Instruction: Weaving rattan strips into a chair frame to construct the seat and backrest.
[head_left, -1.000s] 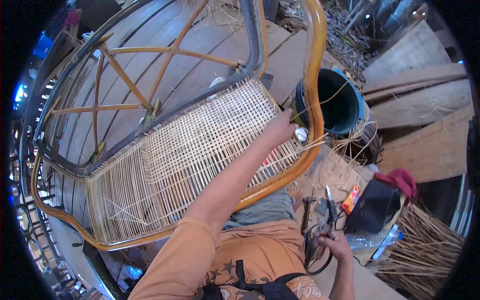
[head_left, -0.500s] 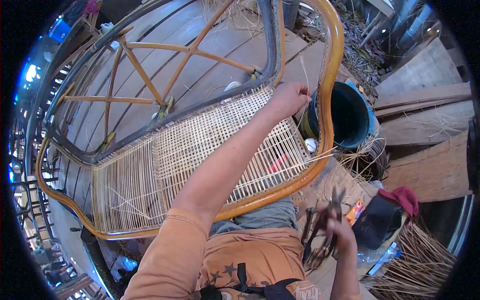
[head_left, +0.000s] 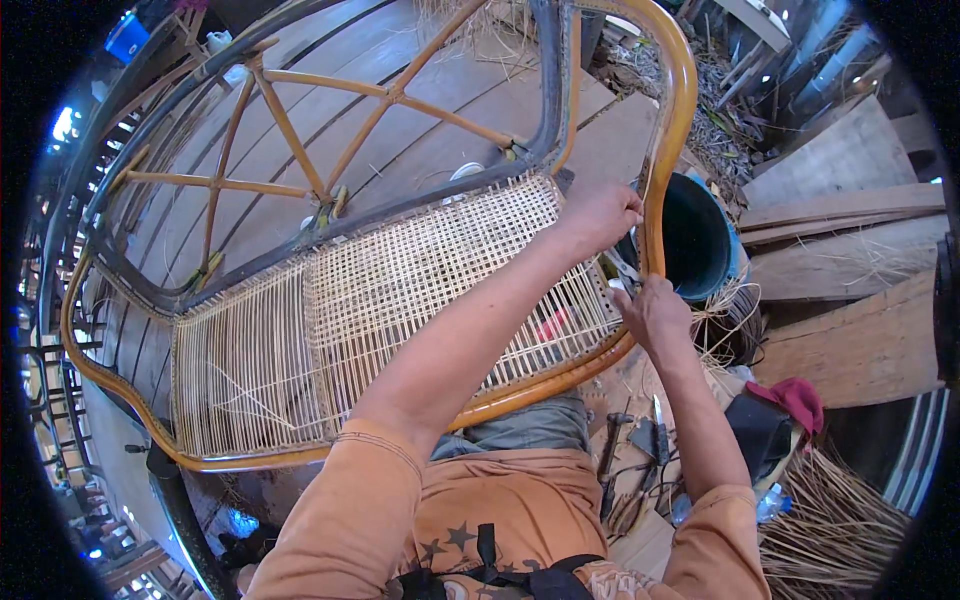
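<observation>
A rattan frame [head_left: 560, 392] with a woven cane panel [head_left: 400, 270] lies across my lap. My left arm reaches over the panel. At its upper right corner, my left hand [head_left: 600, 216] is closed in a pinch beside the frame's right-hand pole. A thin cane strand seems to be in its fingers, though little of it shows now. Just below, my right hand [head_left: 656, 312] is closed round scissors [head_left: 624, 268], their metal blades pointing up toward the left hand and the panel's right edge. The right palm hides the handles.
Beyond the right pole stands a dark bucket [head_left: 697, 240]. A knife [head_left: 658, 425], a hammer-like tool [head_left: 612, 450] and other tools lie by my right leg. Farther right are a maroon cloth [head_left: 792, 404], a bundle of cane strips [head_left: 835, 515] and wooden boards [head_left: 850, 340].
My right hand has come up from beside the tools with the scissors to the panel's right edge. My left hand has shifted slightly right and down, still pinched.
</observation>
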